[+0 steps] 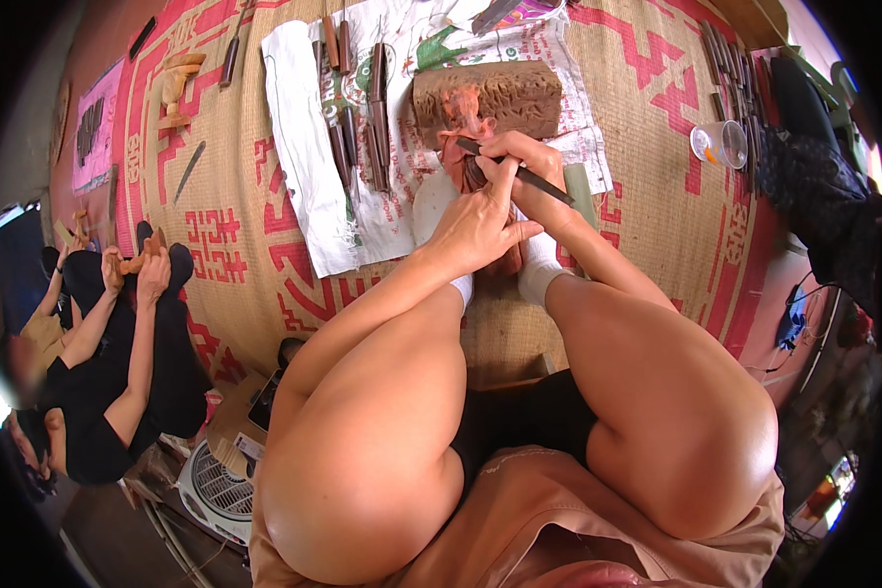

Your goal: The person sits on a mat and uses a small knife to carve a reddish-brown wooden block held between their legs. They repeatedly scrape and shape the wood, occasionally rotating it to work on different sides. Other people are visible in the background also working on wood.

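A reddish wooden carving [456, 162] rests against a thick, rough-cut brown wood block [505, 103] on a white printed cloth [299, 186]. My right hand [531, 162] is closed around a dark bar-shaped tool [544, 184], whose far end lies over the carving. From the left, my left hand [480, 220] meets it at the tool and carving, fingers bent and thumb pointing right. What the left fingers grip is hidden beneath them. My feet in white socks [541, 269] are close below my hands.
Several carving tools [375, 122] lie on the cloth to the left. More tools [730, 73] and a clear plastic cup [718, 145] are at the right on the patterned straw mat [235, 176]. A carved wooden piece [178, 88], a co-worker [118, 372] and a fan [220, 485] are at the left.
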`<state>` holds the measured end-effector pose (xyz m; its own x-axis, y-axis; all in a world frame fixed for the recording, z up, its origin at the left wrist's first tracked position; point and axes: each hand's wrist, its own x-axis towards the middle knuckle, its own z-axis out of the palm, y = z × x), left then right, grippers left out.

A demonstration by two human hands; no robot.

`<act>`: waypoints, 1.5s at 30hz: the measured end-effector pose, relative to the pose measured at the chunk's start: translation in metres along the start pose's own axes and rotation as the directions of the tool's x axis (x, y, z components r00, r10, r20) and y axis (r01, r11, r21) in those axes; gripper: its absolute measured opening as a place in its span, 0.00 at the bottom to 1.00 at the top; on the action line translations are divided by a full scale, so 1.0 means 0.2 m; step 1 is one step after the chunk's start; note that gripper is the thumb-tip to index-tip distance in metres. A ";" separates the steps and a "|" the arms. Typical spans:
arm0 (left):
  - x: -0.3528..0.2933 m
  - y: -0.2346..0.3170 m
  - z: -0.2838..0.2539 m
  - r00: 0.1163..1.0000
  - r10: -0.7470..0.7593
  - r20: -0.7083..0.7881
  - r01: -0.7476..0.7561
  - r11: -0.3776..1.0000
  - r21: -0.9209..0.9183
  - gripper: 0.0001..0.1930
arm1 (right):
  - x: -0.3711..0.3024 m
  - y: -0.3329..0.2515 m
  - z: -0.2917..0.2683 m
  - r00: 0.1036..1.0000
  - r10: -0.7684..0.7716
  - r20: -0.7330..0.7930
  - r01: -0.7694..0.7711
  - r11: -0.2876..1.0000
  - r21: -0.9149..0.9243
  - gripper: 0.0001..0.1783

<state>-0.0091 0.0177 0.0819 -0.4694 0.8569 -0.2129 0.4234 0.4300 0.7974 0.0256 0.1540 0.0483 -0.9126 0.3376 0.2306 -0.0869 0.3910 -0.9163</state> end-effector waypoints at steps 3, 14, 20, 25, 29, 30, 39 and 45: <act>0.02 -0.01 0.03 0.999 0.025 0.027 -0.027 0.996 0.081 0.47 | -0.04 0.04 0.00 0.997 0.012 -0.074 -0.012 1.000 -0.003 0.07; 0.02 0.01 0.01 0.996 0.013 0.085 -0.024 0.990 0.137 0.46 | -0.09 0.02 -0.01 0.990 0.049 -0.132 -0.060 0.995 -0.077 0.08; 0.02 0.00 0.01 1.000 0.020 0.019 -0.022 0.997 0.079 0.45 | -0.03 -0.04 -0.03 0.994 0.091 -0.055 -0.097 0.988 -0.122 0.07; 0.01 0.00 0.04 0.987 0.048 0.152 -0.070 0.987 0.142 0.44 | -0.12 -0.01 -0.06 0.989 0.141 -0.042 -0.146 0.978 -0.148 0.07; 0.03 0.01 0.01 0.998 0.060 0.002 -0.060 0.991 0.123 0.45 | -0.02 -0.04 -0.04 0.997 0.059 -0.049 -0.066 0.986 -0.154 0.07; 0.03 0.01 0.01 0.997 0.044 0.056 -0.052 0.988 0.145 0.45 | -0.02 -0.03 -0.04 0.996 0.063 -0.064 -0.070 0.991 -0.110 0.06; 0.03 0.00 0.02 0.996 0.037 0.083 -0.049 0.987 0.156 0.44 | -0.06 -0.03 -0.04 0.994 0.079 -0.071 -0.089 0.984 -0.154 0.08; 0.03 0.02 -0.02 0.994 0.097 -0.041 -0.091 0.988 0.122 0.41 | -0.01 -0.08 -0.05 0.994 0.099 -0.043 -0.105 0.979 -0.172 0.07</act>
<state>-0.0128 0.0244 0.0858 -0.4574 0.8823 -0.1115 0.5562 0.3816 0.7383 0.0316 0.1553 0.0654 -0.8985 0.4114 0.1529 0.0793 0.4949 -0.8653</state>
